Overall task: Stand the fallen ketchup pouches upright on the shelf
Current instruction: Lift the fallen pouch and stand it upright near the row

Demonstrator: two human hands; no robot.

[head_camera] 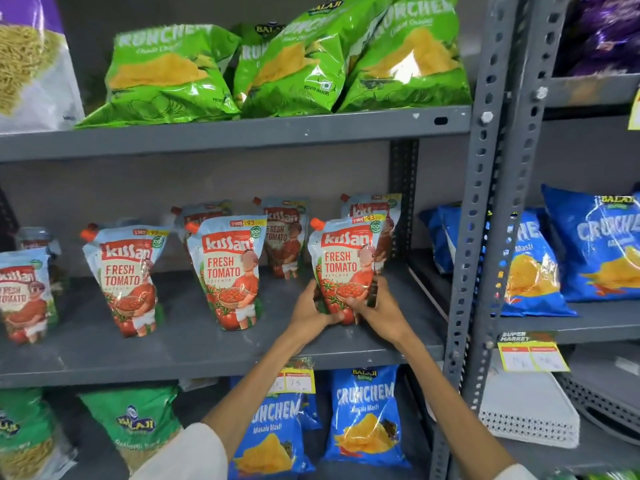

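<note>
Both hands clasped round the base of a red-and-white plastic ketchup pouch [346, 268] with an orange spout: left hand [311, 306] on its left edge, right hand [377, 304] on its right. Pouch upright at the right end of the grey metal shelf [194, 355], beside other standing pouches [228, 271].

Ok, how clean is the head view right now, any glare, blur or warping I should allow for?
Head view: glare streaks on the green chip bags; edges soft and blurred, shelf upright bowed by the wide lens; centre sharp, label readable on the ketchup pouch held by left hand and right hand.
</note>
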